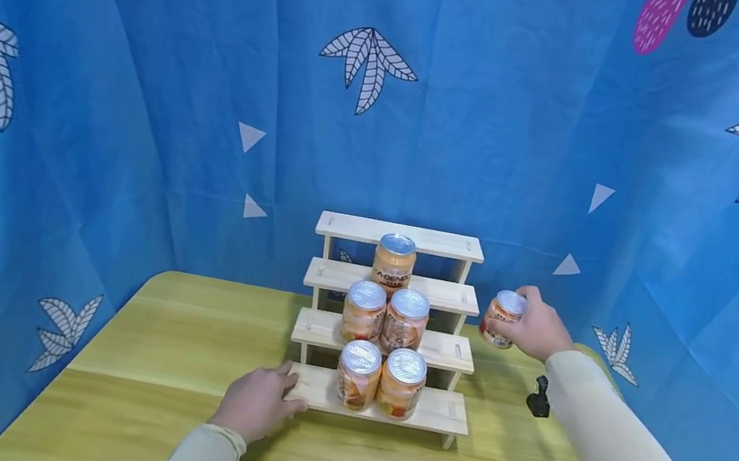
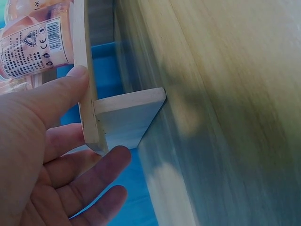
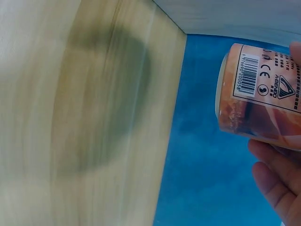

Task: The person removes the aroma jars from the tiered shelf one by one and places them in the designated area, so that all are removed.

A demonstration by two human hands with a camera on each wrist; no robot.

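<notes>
A stepped wooden display rack [image 1: 314, 387] stands on the table. Pairs of orange-labelled cans with silver lids occupy its two lower steps, the front pair including one can [image 1: 358, 376]. A single can [image 1: 394, 262] is on the step below the top one. At the left end of the lowest step, my left hand [image 1: 260, 404] grips the board, thumb on its upper face and fingers about its edge. My right hand [image 1: 539, 326] holds another orange can [image 3: 263, 94] in the air to the right of the rack, its silver lid up in the head view.
The yellow wood-grain table [image 1: 190, 339] extends on both sides of the rack. A blue patterned curtain [image 1: 381, 159] hangs behind it and along both sides. The bare top step [image 1: 355, 227] is the rack's highest board.
</notes>
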